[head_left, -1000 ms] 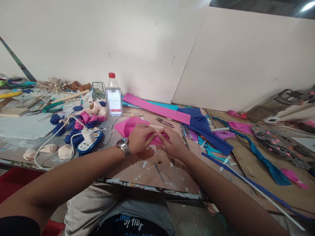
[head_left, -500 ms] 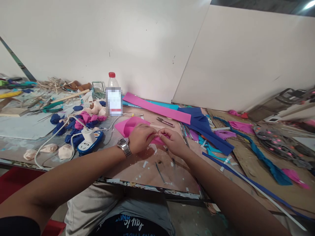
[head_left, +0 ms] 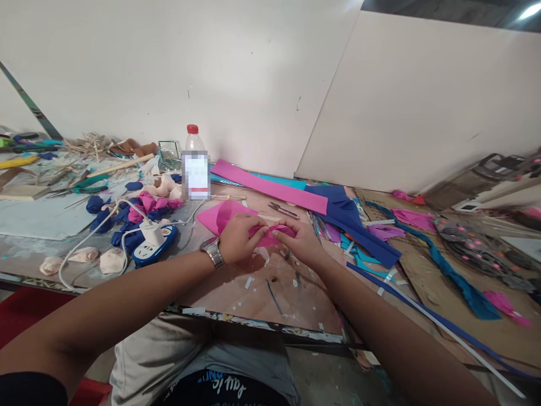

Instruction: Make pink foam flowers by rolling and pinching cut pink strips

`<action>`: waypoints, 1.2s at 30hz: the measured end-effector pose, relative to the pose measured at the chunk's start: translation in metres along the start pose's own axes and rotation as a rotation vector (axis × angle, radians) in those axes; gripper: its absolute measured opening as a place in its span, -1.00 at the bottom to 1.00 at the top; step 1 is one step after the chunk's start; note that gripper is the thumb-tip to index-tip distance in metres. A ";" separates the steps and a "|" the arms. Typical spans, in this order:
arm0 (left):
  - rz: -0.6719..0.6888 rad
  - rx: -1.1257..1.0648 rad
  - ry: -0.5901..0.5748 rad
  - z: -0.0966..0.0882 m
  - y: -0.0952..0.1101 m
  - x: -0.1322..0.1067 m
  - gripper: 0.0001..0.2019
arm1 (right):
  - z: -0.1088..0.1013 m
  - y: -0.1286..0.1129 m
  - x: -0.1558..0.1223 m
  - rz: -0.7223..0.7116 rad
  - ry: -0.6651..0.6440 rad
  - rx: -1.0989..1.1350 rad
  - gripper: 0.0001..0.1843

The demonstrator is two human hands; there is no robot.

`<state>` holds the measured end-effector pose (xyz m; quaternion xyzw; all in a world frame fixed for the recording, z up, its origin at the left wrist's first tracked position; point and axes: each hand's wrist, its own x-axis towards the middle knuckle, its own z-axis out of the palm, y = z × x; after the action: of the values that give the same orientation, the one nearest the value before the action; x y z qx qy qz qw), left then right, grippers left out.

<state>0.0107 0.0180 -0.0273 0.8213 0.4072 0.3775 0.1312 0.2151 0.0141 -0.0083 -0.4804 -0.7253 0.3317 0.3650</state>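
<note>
A sheet of bright pink crepe paper is curled over the table in front of me, its right end pinched between both hands. My left hand, with a metal watch at the wrist, grips the paper between thumb and fingers. Close beside it, my right hand pinches the same paper near its upper edge. Part of the sheet is hidden behind my left hand. Small thread snips lie just beyond my hands, near a long folded pink strip.
On the left are a blue power strip with a white cable, rolled paper flowers and a red-capped bottle. Dark blue paper lies right of centre. Further right, a teal twisted strip rests on cardboard.
My thumbs have shifted slightly along the pink paper's edge, and the hands have parted a little. The other things on the table stay put.
</note>
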 end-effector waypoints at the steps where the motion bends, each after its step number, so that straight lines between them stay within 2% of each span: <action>1: -0.009 -0.018 0.002 0.000 0.000 0.000 -0.75 | 0.000 0.000 0.000 -0.002 -0.003 -0.002 -0.77; 4: -0.021 -0.077 0.013 0.000 0.001 0.000 -0.78 | 0.000 0.002 0.000 -0.035 -0.014 -0.021 -0.77; 11: -0.058 -0.204 0.013 -0.002 0.004 0.000 -0.77 | -0.003 0.007 -0.001 -0.232 -0.030 -0.153 -0.78; 17: -0.075 -0.235 -0.013 -0.004 0.005 0.000 -0.73 | -0.005 0.002 -0.001 -0.258 -0.069 -0.149 -0.78; 30: 0.018 0.002 -0.063 0.001 0.003 -0.001 -0.69 | -0.002 0.006 -0.001 -0.216 -0.015 -0.097 -0.82; 36: 0.042 0.064 -0.084 0.004 -0.002 -0.001 -0.72 | -0.002 0.006 -0.001 -0.253 0.005 -0.170 -0.90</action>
<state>0.0118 0.0188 -0.0312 0.8486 0.3958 0.3320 0.1140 0.2202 0.0157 -0.0124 -0.4151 -0.8047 0.2192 0.3634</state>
